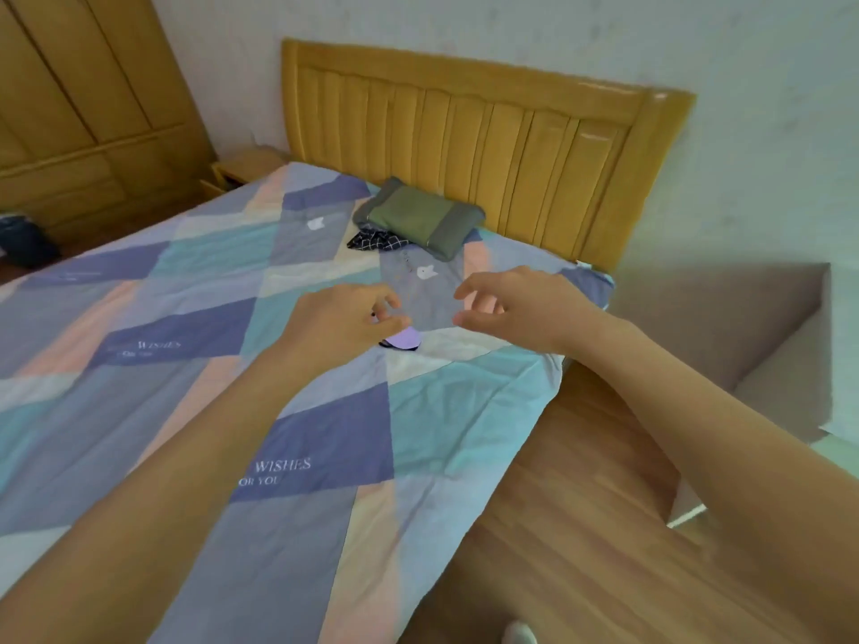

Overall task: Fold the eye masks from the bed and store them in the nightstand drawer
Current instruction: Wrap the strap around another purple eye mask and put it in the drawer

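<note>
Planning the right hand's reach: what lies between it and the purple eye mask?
Head view: only bare quilt separates the right hand from the purple eye mask under the left hand.

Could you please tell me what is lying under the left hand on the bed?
A lilac eye mask with a dark edge peeks out beneath the left hand on the bedspread; the hand covers most of it.
</note>
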`<state>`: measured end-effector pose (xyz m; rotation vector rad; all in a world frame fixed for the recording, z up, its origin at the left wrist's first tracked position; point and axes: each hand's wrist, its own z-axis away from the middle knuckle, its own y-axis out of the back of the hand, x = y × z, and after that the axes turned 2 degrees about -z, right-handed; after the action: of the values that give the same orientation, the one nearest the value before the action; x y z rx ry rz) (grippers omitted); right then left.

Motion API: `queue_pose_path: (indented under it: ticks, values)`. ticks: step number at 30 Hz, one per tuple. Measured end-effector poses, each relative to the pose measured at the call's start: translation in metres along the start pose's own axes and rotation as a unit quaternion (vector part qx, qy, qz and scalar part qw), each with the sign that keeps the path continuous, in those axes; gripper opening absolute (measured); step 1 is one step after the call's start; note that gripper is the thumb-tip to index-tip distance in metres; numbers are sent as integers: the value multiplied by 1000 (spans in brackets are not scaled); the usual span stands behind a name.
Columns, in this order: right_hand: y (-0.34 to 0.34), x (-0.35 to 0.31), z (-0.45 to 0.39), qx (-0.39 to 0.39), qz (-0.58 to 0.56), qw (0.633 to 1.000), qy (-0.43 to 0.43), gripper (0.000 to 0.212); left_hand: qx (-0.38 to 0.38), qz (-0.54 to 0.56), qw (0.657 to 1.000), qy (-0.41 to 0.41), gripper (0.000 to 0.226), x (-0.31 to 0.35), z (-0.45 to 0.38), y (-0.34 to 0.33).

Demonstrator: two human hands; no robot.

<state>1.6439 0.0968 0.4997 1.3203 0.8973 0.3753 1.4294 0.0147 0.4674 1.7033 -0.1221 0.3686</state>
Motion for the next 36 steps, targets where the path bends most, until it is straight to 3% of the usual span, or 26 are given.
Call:
queue_pose_path:
  ticks: [6,14,22,24,28,31,33,36]
  values:
    - [-59,103,-157,-122,-22,992,29,39,-76,49,983,157,24,-56,-103,-96]
    - [-177,196,-341,-262,-34,964,3,43,-152,168,913,338,41,-160,-225,-263]
    - [-334,260,-469,-326,-67,943,-19,49,-109,245,857,441,51,-241,-332,-415]
    - [-369,272,-485,-325,-85,941,-31,55,-99,237,848,464,48,-254,-340,-443]
    - [-421,292,-510,-293,-121,948,-41,63,1,196,843,500,43,-270,-343,-474]
    - [-439,295,-516,-237,-241,937,-93,54,48,218,826,518,48,-273,-341,-476]
    - [-439,293,-516,-192,-324,919,-113,50,110,282,820,486,51,-270,-337,-471]
    - [-426,291,-515,-141,-355,921,-72,50,125,273,863,407,56,-268,-336,-450]
